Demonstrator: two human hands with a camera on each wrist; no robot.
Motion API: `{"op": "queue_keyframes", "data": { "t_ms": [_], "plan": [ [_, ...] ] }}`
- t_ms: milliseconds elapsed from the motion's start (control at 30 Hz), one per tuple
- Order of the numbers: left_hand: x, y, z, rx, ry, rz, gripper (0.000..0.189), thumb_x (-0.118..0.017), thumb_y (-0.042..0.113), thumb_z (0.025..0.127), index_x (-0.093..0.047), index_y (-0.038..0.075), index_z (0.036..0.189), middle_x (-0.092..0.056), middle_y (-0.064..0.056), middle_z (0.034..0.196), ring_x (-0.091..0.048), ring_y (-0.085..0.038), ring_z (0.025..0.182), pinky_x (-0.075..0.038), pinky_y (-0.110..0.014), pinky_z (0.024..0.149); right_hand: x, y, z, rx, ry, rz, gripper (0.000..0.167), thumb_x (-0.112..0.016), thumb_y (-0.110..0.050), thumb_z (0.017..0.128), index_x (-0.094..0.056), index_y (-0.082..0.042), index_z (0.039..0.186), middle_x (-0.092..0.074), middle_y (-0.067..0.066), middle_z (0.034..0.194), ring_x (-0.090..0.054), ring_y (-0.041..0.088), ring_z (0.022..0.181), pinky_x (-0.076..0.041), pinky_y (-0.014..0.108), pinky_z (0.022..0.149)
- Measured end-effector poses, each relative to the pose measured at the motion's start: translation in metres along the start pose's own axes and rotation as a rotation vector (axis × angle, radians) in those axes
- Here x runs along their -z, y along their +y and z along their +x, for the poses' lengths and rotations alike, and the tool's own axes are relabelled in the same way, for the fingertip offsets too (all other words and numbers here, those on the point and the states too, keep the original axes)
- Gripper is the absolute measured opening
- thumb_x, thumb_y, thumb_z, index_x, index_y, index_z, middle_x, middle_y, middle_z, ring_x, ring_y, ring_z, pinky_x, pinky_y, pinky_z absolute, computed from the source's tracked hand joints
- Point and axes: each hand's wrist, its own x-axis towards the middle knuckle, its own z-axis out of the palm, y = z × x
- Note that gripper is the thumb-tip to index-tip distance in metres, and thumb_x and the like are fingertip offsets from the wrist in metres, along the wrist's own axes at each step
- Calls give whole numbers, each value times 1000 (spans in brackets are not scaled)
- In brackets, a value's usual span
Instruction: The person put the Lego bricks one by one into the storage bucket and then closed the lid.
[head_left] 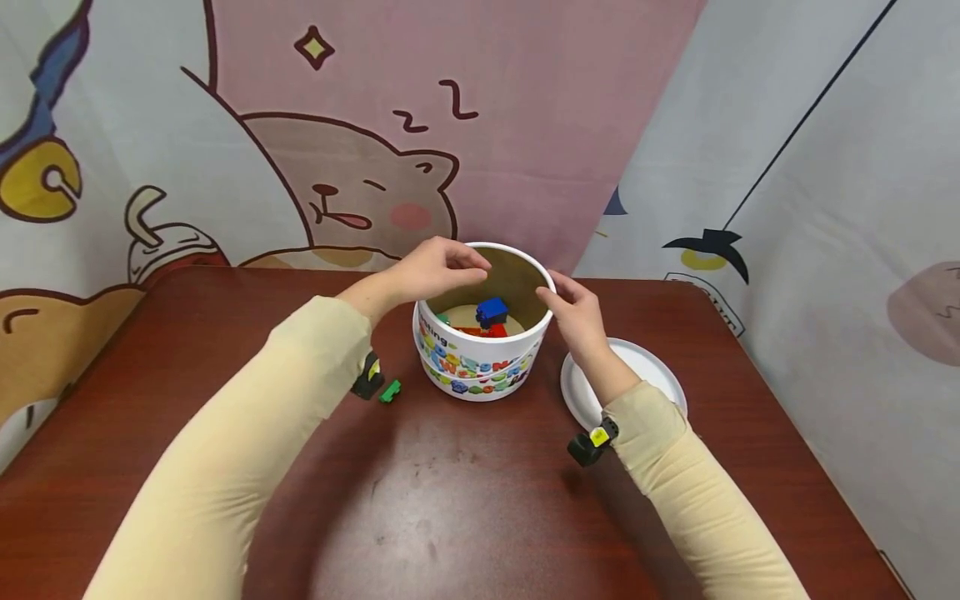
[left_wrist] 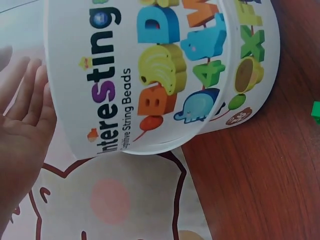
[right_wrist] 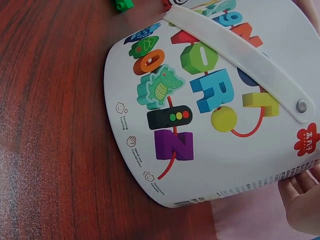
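A white bucket (head_left: 480, 392) printed with colourful letters stands upright near the table's far edge. Inside lie a blue toy block (head_left: 492, 312), red pieces (head_left: 491, 331) and a bit of green by the wall. My left hand (head_left: 437, 268) reaches over the bucket's left rim, its fingers loosely extended above the opening with nothing between them. At the opposite side my right hand (head_left: 576, 312) holds the rim, thumb over the edge and fingers against the outer wall. The right wrist view shows that hand's curled fingers (right_wrist: 302, 182) partly hidden behind the bucket.
A small green block (head_left: 390, 391) lies on the table left of the bucket. To the right, the round white lid (head_left: 652, 367) rests flat, partly under my right forearm. A printed cloth (head_left: 525, 125) hangs behind the dark red wooden table (head_left: 450, 500).
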Motion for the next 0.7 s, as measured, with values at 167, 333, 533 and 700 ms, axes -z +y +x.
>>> {"op": "queue_keyframes", "data": {
  "t_ms": [167, 333, 533, 700],
  "plan": [
    [6, -6, -10, -15, 112, -37, 21, -62, 21, 89, -68, 7, 104, -68, -8, 101, -59, -18, 92, -46, -31, 84, 0, 0, -1, -4, -3, 0, 43, -61, -13, 89, -54, -5, 131, -57, 15, 127, -52, 6, 96, -43, 15, 83],
    [17, -21, -28, 9, 247, -83, 20, -64, 25, 89, -68, 8, 97, -67, -10, 94, -57, -14, 83, -44, -28, 77, 0, -1, -1, -5, -3, 3, 43, -60, -12, 89, -53, -5, 132, -56, 14, 130, -52, 6, 98, -43, 16, 85],
    [26, -53, -53, 60, 279, -79, 24, -64, 26, 88, -68, 5, 99, -67, -10, 95, -56, -10, 85, -43, -28, 80, 0, 0, -1, -6, 4, 14, 43, -61, -12, 89, -54, -5, 131, -56, 15, 129, -53, 5, 95, -45, 17, 84],
    [19, -83, -77, 109, 229, -16, 22, -64, 26, 87, -68, 7, 98, -67, -6, 92, -57, -12, 86, -43, -28, 80, -1, 1, 0, -8, -1, 21, 43, -60, -12, 89, -54, -5, 131, -56, 16, 129, -53, 3, 90, -45, 13, 77]
  ]
}}
